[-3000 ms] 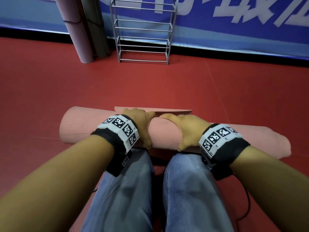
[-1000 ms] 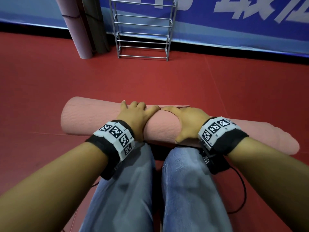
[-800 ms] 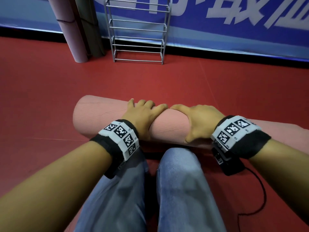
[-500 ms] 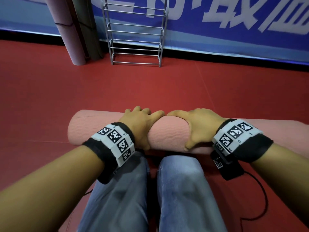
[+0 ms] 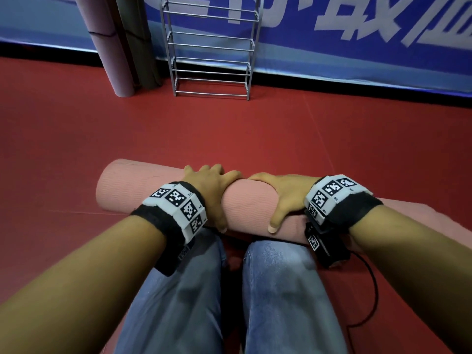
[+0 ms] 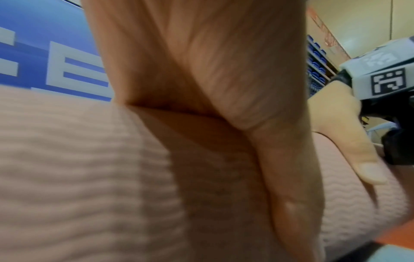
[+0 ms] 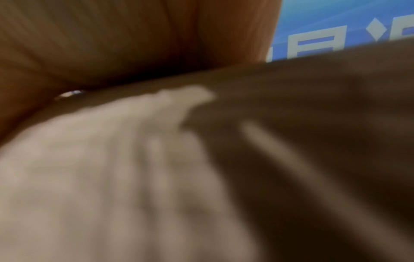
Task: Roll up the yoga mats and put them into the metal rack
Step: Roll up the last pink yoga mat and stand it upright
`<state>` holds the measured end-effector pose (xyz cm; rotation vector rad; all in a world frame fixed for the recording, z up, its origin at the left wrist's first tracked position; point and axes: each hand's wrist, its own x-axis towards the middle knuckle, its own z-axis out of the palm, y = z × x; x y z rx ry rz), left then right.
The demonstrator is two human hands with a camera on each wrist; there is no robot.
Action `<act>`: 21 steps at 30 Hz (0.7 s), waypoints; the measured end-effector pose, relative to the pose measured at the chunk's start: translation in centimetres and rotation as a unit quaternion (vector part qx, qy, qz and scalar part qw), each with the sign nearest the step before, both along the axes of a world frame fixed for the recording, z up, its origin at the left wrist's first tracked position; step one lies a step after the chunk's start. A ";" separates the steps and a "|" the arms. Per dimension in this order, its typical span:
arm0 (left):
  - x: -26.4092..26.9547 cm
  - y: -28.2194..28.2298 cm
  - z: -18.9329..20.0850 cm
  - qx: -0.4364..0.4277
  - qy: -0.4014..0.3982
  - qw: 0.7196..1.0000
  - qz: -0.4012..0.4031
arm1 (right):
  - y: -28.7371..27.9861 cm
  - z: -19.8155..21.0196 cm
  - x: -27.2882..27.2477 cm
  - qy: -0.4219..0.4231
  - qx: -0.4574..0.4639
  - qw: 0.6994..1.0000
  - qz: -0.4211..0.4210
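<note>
A pink yoga mat (image 5: 143, 185), rolled into a thick cylinder, lies crosswise on the red floor just beyond my knees. My left hand (image 5: 212, 190) wraps over its middle, fingers curled across the top and thumb down the near side. My right hand (image 5: 283, 195) grips the roll right beside it, thumb pointing down the near face. In the left wrist view the ribbed pink mat (image 6: 67, 168) fills the frame under my palm. The right wrist view is blurred, with the mat (image 7: 100, 177) close under the hand. The empty metal rack (image 5: 212, 54) stands upright against the blue wall ahead.
Two rolled mats lean on the wall left of the rack: a pink one (image 5: 107, 52) and a dark green one (image 5: 138, 47). Open red floor (image 5: 229, 129) stretches between me and the rack. A black cable (image 5: 373, 290) trails by my right knee.
The flat end of the mat seen beyond the roll three seconds ago has been wound in. Both hands have kept their grip in the middle, and the roll has stayed close to my knees.
</note>
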<state>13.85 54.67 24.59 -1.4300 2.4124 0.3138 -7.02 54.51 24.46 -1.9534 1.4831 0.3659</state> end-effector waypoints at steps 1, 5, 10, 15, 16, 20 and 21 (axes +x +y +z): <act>-0.1 -0.4 0.1 0.012 0.003 1.000 0.005 | 0.0 0.2 -0.1 0.002 0.000 1.000 -0.006; -0.2 -2.2 0.9 0.082 0.029 0.995 0.043 | 1.0 1.1 1.0 0.102 -0.090 0.990 0.029; -0.4 -3.1 0.6 0.110 0.022 0.993 0.049 | 3.2 -1.0 2.5 0.154 -0.169 0.973 0.033; -0.3 -3.5 1.1 0.114 0.024 0.993 0.030 | 2.5 0.9 1.6 0.117 -0.185 0.973 0.072; -0.3 -3.6 1.4 0.112 0.022 0.993 0.024 | 2.4 1.2 1.6 0.115 -0.187 0.972 0.080; 0.0 -3.8 2.4 0.163 0.051 0.985 0.034 | 1.7 2.0 1.1 0.075 -0.167 0.980 0.084; 0.1 -3.7 2.6 0.182 0.069 0.980 0.040 | 1.6 2.0 0.9 0.066 -0.159 0.982 0.082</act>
